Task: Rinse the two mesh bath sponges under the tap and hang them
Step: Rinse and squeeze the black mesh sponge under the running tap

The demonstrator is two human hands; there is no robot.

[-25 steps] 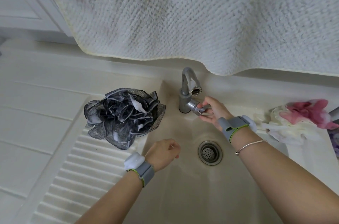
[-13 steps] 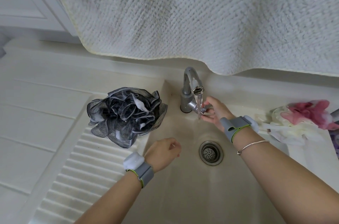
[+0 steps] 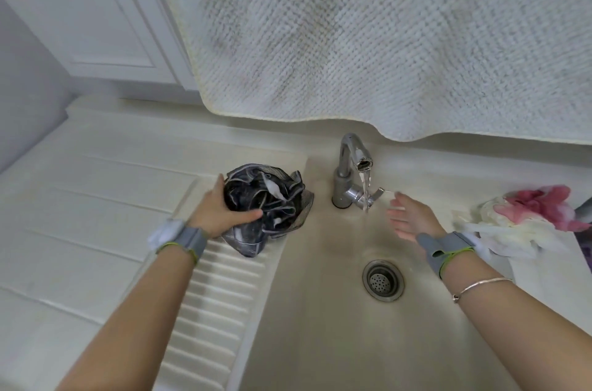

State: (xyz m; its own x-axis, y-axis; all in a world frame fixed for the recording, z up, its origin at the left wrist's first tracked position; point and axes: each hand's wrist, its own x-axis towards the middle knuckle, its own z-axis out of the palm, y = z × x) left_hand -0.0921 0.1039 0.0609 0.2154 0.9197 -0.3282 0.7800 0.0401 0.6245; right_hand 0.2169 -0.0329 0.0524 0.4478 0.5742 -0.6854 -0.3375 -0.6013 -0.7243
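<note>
My left hand grips the dark mesh sponge on the ribbed drainboard; my right hand, fingers relaxed and empty, hovers beside the running tap.

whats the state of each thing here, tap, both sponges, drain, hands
tap: on, water running
dark sponge: dry-looking, on the ribbed drainboard at the sink's edge, gripped
pink and white sponge: lying right of the sink, untouched
drain: unplugged, strainer showing
left hand: grips the dark sponge
right hand: open, off the tap handle, blurred
</note>
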